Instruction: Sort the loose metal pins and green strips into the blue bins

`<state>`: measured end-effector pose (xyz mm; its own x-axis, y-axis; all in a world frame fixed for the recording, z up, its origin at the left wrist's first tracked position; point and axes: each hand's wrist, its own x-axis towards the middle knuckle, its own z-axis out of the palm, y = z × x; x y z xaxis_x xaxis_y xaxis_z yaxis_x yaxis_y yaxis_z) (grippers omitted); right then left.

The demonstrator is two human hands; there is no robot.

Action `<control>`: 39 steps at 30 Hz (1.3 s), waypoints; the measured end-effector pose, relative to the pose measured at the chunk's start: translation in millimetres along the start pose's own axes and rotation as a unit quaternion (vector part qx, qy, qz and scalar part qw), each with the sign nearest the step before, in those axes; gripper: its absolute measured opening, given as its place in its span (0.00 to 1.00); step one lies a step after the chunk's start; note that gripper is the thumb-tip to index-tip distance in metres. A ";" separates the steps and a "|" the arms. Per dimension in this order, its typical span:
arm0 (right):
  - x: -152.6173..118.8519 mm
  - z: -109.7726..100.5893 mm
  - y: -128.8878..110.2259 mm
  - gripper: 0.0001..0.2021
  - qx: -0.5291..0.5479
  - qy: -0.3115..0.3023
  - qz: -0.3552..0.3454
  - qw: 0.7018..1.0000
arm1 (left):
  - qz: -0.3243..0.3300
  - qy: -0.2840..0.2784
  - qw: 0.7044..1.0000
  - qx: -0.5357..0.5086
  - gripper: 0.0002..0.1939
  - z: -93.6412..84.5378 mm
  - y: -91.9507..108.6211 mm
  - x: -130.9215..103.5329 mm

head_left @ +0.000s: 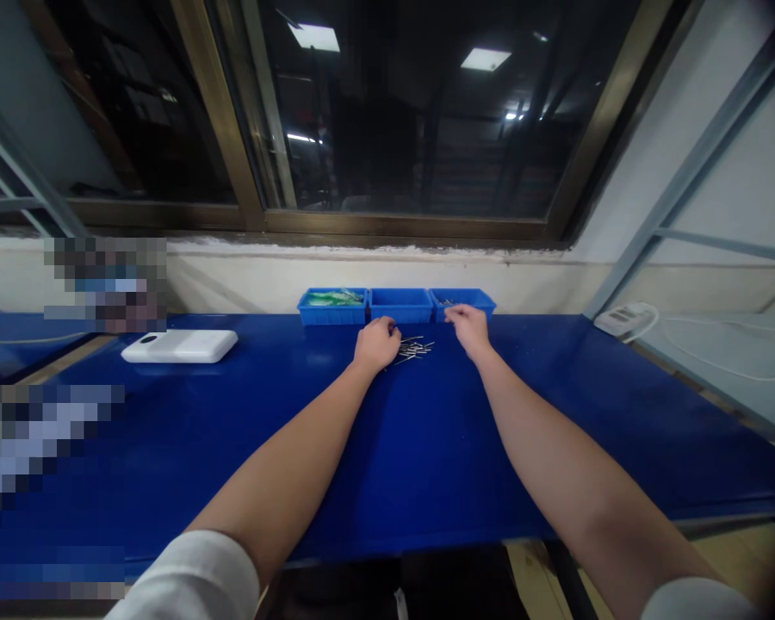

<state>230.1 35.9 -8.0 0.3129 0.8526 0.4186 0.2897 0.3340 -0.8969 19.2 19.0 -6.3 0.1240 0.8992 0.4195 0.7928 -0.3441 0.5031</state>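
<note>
A small heap of thin metallic pieces (pixel 414 349) lies on the blue table, just in front of three blue bins. My left hand (pixel 378 344) rests at the heap's left side with its fingers curled; what they hold, if anything, is hidden. My right hand (pixel 468 329) is at the front edge of the right bin (pixel 474 308), its fingers pinched together, and anything between them is too small to name. Small metallic bits show inside that bin. The middle bin (pixel 400 305) shows a bare blue inside. Green and clear material fills part of the left bin (pixel 332 317).
A white rounded device (pixel 187 346) lies on the table (pixel 245 413) at the left. At the far right is a white power strip (pixel 623 320) with a cable. A window (pixel 413 129) and wall stand behind the bins. Blurred patches cover parts of the left side.
</note>
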 end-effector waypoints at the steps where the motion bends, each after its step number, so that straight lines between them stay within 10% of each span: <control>1: -2.7 2.9 -1.1 0.12 -0.037 -0.031 -0.024 0.999 | 0.003 -0.010 1.000 0.008 0.14 0.0 0.0 0.0; 13: -14.1 20.1 -6.6 0.04 -0.234 -0.226 -0.121 0.938 | 0.026 -0.068 0.997 0.020 0.15 2.3 -1.1 -0.8; 39: -24.9 24.3 -20.0 0.24 -0.179 -0.202 -0.109 0.957 | 0.109 -0.003 0.987 -0.118 0.08 -5.6 7.2 -6.6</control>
<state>194.5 17.8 -3.9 -0.1445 0.8885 0.4354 0.6227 0.4237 -0.6578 20.7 9.1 -1.2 0.2800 0.7987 0.5326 0.5858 -0.5817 0.5643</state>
